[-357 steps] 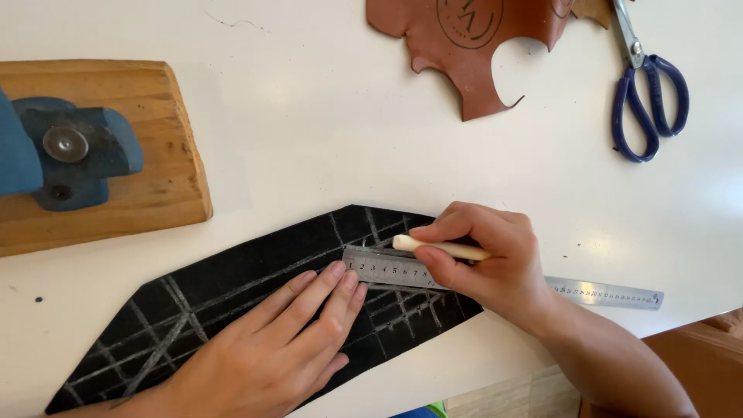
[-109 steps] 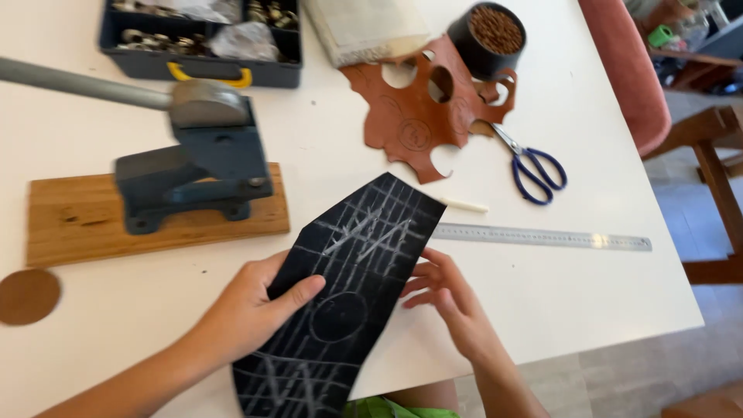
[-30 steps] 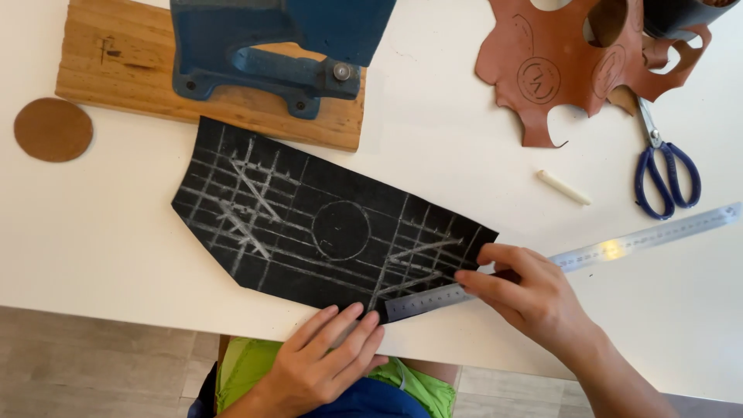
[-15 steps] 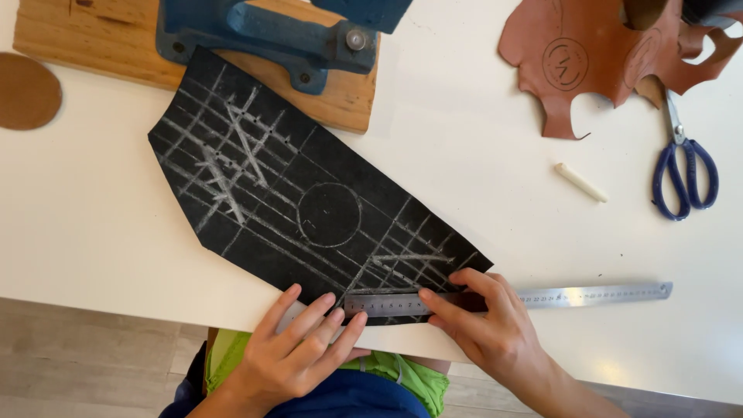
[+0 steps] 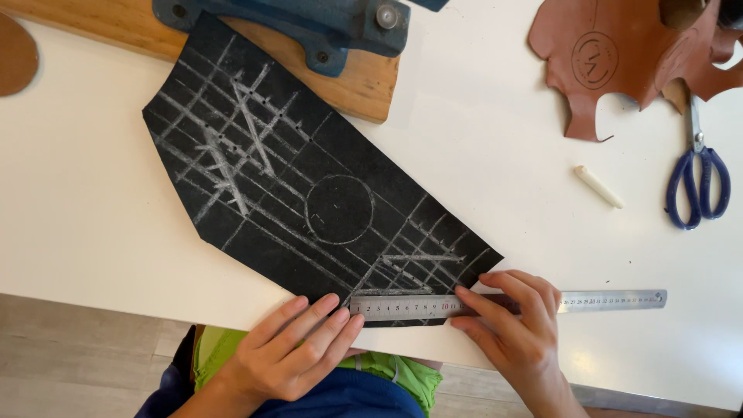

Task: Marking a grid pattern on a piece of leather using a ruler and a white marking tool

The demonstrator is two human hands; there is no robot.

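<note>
Black leather sheet (image 5: pixel 309 201): one piece, flat on the white counter (image 5: pixel 480 155), irregular polygon, matte grain, crossed with pale chalk lines and one chalked circle near its middle; small punched holes along some lines. It extends up and leftward from both hands, its far corner lying over the wooden board (image 5: pixel 352 85).

Left hand (image 5: pixel 298 352): fingers spread flat, tips pressing the sheet's near edge at the left end of the ruler; nothing gripped. Up and far left of it, one brown leather disc (image 5: pixel 15 50), round, partly cut off by the frame edge.

Above the left hand: one wooden board, pale grain, carrying one blue cast-metal press base (image 5: pixel 309 23) with a bolt.

Steel ruler (image 5: pixel 433 306): one, thin, shiny, graduated, laid along the sheet's lower edge between the two hands and running on rightward past the right hand.

Right hand (image 5: pixel 515 325): fingers flat on the ruler, pinning it down; not closed around it.

Up and right of the right hand: one white chalk stick (image 5: pixel 597 186), short, cylindrical. Beyond it, one tan-brown leather hide (image 5: pixel 611 54), smooth, ragged outline with round cut-outs and one drawn circle. Farthest right: one pair of scissors (image 5: pixel 700 182), steel blades, blue handles.
</note>
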